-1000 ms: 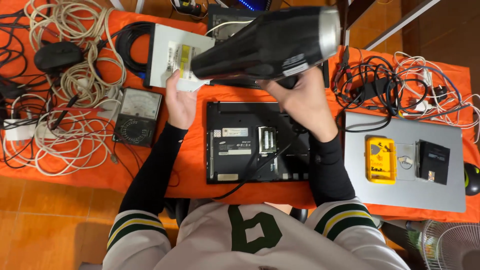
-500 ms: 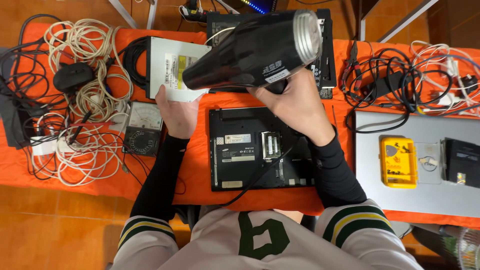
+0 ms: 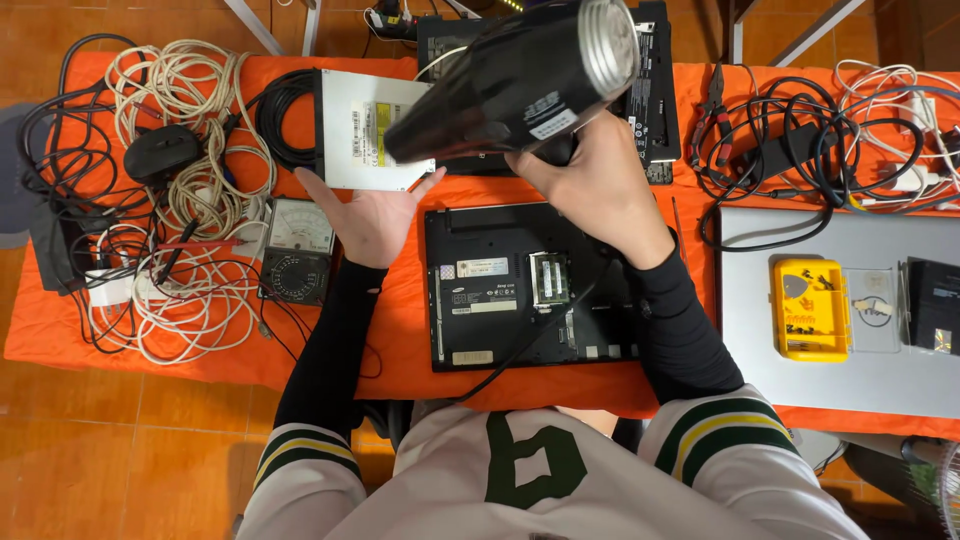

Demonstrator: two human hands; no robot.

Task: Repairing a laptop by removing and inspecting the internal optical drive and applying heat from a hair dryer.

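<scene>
- Two bare hands work above the orange table cloth [image 3: 400, 330]: our right hand [image 3: 590, 185] is wrapped tight around the handle of a black hair dryer [image 3: 520, 85], lifting it clear of the table with its silvery end toward the right.
- Our left hand [image 3: 370, 215] lies open, palm up and fingers spread, under the dryer's narrow end and holds nothing.
- Just beyond that palm we see a flat grey optical drive [image 3: 355, 130], partly covered by the dryer.
- Below both hands lies an upturned black laptop [image 3: 520, 290] with its memory bay uncovered; the dryer's black cord runs across it toward us.
- The dryer hides much of a second dark laptop [image 3: 655, 90] farther back.
- Left of the open hand sits an analogue multimeter [image 3: 298, 250], with heaps of white cables [image 3: 190, 180] and a black mouse [image 3: 160, 150] beyond it.
- At the right we find tangled black cables [image 3: 780, 150], pliers [image 3: 715, 95], and a silver laptop lid [image 3: 830, 360] bearing a yellow screw box [image 3: 808, 308].
</scene>
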